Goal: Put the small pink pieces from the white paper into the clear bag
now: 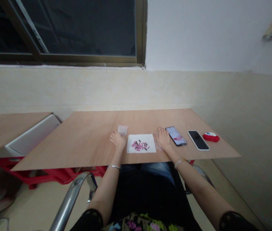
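My left hand (118,140) lies on the wooden board with its fingers spread and nothing visible in them. Touching or just beside it is a small clear plastic bag (123,129) with something pale inside. Between my hands is a white sheet (131,149) carrying a loose pile of small pink and dark pieces (140,146), too small to name exactly. To the right of the sheet, my right hand (163,138) rests flat with its fingers stretched forward. Clear plastic (158,146) shows partly under and beside that hand.
A phone with a lit screen (176,136) lies right of my right hand. Farther right are a white-edged phone (198,140) and a red and white case (211,137). The tabletop (78,144) ends at a tiled wall; red stools (61,175) stand below.
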`<action>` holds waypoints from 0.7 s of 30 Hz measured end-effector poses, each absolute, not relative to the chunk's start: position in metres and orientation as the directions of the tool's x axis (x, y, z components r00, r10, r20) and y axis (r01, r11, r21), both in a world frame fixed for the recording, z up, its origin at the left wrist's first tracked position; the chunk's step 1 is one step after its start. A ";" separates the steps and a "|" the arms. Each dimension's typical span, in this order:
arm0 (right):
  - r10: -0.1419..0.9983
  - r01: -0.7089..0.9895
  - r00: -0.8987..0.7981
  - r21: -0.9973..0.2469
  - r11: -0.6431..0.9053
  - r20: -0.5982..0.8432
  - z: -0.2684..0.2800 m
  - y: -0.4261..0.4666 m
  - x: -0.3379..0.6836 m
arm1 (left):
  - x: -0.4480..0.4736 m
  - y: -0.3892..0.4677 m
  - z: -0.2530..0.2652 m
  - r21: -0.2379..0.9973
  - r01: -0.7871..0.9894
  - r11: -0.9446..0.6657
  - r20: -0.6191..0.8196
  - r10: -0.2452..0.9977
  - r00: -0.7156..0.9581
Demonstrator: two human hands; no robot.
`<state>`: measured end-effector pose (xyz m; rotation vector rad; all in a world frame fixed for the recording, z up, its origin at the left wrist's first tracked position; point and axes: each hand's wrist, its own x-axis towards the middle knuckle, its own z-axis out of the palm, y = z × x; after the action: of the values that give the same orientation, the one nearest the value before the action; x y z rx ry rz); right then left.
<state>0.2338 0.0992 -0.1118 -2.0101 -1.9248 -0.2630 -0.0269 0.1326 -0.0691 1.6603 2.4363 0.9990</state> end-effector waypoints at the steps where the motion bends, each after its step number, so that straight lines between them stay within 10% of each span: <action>1: 0.920 0.994 0.049 -0.113 -0.005 0.389 -0.107 0.097 0.232 | -0.028 0.131 -0.069 0.524 0.826 0.208 0.334 0.842 -0.424; 6: 0.907 0.984 0.002 -0.160 0.072 0.421 -0.076 0.091 0.224 | -0.035 0.125 -0.069 0.754 0.657 0.014 0.371 0.816 -0.443; 13: 0.943 0.737 0.138 -0.668 0.106 0.302 -0.016 0.108 0.212 | -0.042 0.123 -0.055 0.952 0.247 -0.182 0.278 0.853 -0.441; 16: 0.973 0.513 -0.034 -0.832 0.212 0.226 0.000 0.114 0.198 | -0.042 0.115 -0.035 0.968 -0.049 -0.244 0.231 0.953 -0.194; 21: 0.967 0.175 -0.242 -0.977 0.122 0.077 0.015 0.102 0.183 | -0.036 0.094 -0.001 0.979 -0.043 -0.199 0.203 0.940 0.276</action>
<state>0.1825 0.1024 0.0151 -1.1491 -1.5724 1.2072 -0.0364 0.0937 -0.0013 1.4654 0.8821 1.1451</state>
